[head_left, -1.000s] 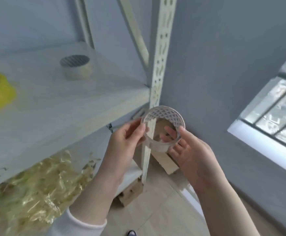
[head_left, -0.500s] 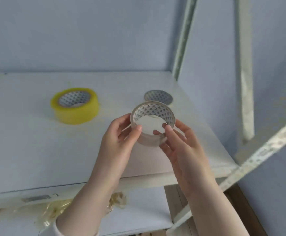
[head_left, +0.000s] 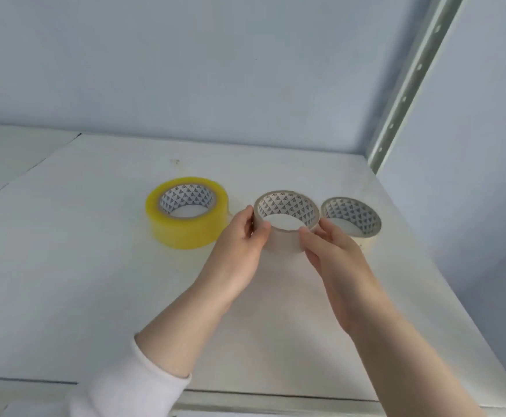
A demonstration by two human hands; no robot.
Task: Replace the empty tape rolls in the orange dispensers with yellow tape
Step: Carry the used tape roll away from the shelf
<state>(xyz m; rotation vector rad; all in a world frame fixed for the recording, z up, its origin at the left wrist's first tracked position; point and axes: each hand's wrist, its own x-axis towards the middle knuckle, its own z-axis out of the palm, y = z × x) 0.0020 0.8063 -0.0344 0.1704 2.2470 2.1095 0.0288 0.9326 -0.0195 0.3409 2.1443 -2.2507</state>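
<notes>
Both hands hold an empty roll [head_left: 286,233] over the shelf [head_left: 65,281].
Left hand [head_left: 239,248] and right hand [head_left: 336,257] pinch its sides, between the yellow tape [head_left: 185,227] and a second empty roll [head_left: 352,216].

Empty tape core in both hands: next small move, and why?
Probably release the empty white cardboard tape core onto the white shelf. The left hand and right hand pinch it low between the full yellow tape roll and a second empty core, so it looks placed, though contact with the shelf is unclear. That frees the left hand, nearest the yellow roll.
</notes>
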